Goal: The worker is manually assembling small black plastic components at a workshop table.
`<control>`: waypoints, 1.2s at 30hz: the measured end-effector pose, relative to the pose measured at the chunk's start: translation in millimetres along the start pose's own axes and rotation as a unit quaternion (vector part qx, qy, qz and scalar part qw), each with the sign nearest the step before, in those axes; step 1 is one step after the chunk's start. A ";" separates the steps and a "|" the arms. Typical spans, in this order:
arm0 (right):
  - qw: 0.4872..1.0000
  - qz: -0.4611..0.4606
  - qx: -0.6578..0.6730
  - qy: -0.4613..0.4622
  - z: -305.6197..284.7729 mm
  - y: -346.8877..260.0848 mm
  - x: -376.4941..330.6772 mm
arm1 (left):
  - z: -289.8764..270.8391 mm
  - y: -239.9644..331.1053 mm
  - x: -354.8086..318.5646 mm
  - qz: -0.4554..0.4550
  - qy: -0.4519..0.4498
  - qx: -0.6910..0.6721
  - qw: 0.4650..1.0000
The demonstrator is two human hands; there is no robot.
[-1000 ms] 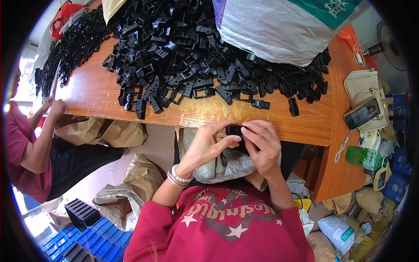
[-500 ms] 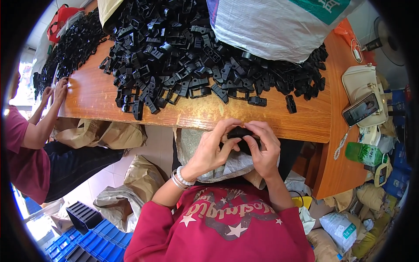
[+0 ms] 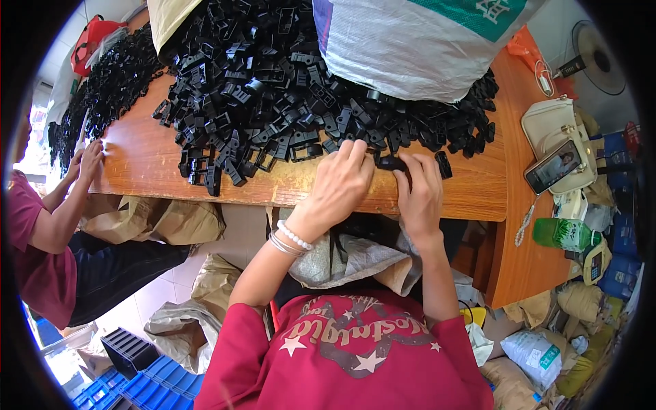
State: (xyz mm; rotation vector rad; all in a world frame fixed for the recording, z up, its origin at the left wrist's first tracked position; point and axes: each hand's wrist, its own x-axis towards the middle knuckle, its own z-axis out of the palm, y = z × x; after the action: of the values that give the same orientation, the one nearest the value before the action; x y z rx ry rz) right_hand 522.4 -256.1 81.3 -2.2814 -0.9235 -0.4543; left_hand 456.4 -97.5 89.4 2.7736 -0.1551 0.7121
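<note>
Moved since the earlier frame: left hand (image 3: pixel 342 181) and right hand (image 3: pixel 421 195), both from over the lap up to the front of the heap (image 3: pixel 246 102); the black part then held between them no longer shows in the fingers. Right grip: thumb and forefinger slightly parted, forefinger tip at the end of a single black piece (image 3: pixel 389 162); whether closed on it, cannot tell. Left grip: palm down, fingers together, tips at the heap's front; contents, if any, hidden, cannot tell. Black piece: one, at the heap's front edge, between the two hands. Heap: many moulded black parts, loose and jumbled, on a wood-grain counter (image 3: pixel 287 188). Stray part (image 3: pixel 443 165): one, at the heap's front right. White woven sack (image 3: pixel 403 61): over the heap's right rear. Grey sack (image 3: pixel 318 263): below the heap's front, at the lap. Phone (image 3: pixel 553 166), against cream handbag (image 3: pixel 540 117): right of the heap, well apart. Co-worker (image 3: pixel 44 287): left of the heap. Hazards, as judged: a careless sweep of either hand could tip pieces off the near edge, the bare strip before the heap being narrow; framed parts could snag and drag neighbours; a nudged white woven sack could press parts forward.
</note>
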 end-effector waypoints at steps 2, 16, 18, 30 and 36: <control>1.000 -0.009 -0.004 0.005 -1.9 2.4 -5.6 | -4.0 3.1 0.3 0.020 0.020 -0.022 0.999; 0.884 0.107 0.456 0.000 -22.8 -36.0 -17.5 | -29.8 11.3 -45.0 -0.222 -0.045 -0.478 0.849; 0.883 0.090 0.461 -0.001 -21.5 -36.0 -16.2 | -41.7 15.4 -42.0 -0.318 -0.083 -0.541 0.774; 0.902 0.091 0.421 -0.030 -17.3 -40.6 -23.6 | -43.7 24.0 -47.3 -0.311 -0.061 -0.586 0.746; 0.918 0.110 0.371 -0.089 -20.5 -36.6 -29.9 | -40.3 31.2 -46.0 -0.264 -0.023 -0.461 0.847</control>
State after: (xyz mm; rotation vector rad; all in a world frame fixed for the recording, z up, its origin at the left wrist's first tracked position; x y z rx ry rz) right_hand 473.9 -264.2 96.6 -1.6986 -0.7382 0.1941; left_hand 392.6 -114.1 108.3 1.7662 0.2102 0.2897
